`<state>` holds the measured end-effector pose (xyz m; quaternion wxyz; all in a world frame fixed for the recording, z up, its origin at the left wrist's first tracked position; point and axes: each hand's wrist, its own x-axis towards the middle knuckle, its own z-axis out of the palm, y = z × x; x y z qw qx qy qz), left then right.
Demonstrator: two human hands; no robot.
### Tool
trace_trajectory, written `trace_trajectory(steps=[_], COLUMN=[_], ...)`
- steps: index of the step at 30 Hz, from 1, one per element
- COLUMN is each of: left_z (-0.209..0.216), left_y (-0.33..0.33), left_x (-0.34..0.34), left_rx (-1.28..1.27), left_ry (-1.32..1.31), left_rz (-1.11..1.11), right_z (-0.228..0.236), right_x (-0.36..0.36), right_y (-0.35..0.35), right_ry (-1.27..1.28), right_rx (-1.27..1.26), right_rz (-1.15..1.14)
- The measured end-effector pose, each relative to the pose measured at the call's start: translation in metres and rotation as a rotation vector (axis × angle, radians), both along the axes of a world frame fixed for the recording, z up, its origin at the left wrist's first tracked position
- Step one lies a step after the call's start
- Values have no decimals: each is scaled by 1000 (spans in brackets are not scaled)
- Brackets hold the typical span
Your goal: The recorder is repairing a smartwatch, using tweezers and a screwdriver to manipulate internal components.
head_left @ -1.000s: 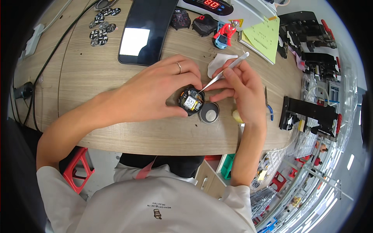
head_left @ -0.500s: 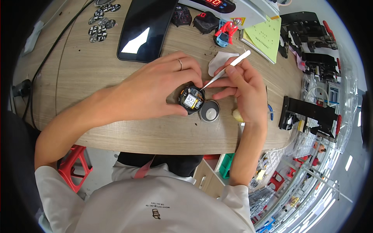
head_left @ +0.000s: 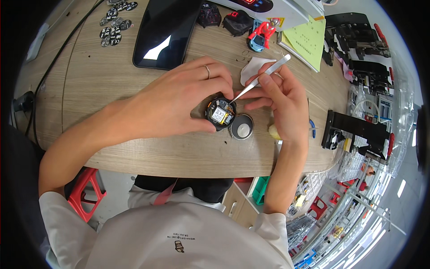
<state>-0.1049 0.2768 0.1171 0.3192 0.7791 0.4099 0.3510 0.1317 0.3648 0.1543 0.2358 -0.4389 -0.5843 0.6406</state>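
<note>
Left hand (head_left: 183, 101): clamped on the watch case (head_left: 219, 114). Right hand (head_left: 286, 101): pinching tweezers. Tweezers (head_left: 257, 82): metal, tip at the case's far-right edge. Watch case: round, opened, between the hands; I'd judge light, rigid, fragile inside; hold by rim. Round cover (head_left: 242, 129): beside it, right and nearer.

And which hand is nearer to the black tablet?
Left. The left hand is just below the black tablet; the right hand is farther, below and right.

Passage along the near desk (head_left: 192, 157) — black panel (head_left: 168, 33) obstructs far left.
</note>
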Motion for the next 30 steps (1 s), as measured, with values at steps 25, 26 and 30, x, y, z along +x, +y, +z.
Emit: trace_trajectory(steps=[25, 26, 30], left_z=[2, 2, 2], left_y=[0, 0, -2], left_x=[0, 0, 2], left_rx=[4, 14, 45], left_ry=[1, 3, 49], left_rz=[-2, -5, 0], right_z=[5, 12, 24], right_x=[20, 23, 34], right_y=[5, 4, -4], right_ry=[161, 165, -543], right_rx=[193, 202, 516], right_rz=[-335, -337, -144])
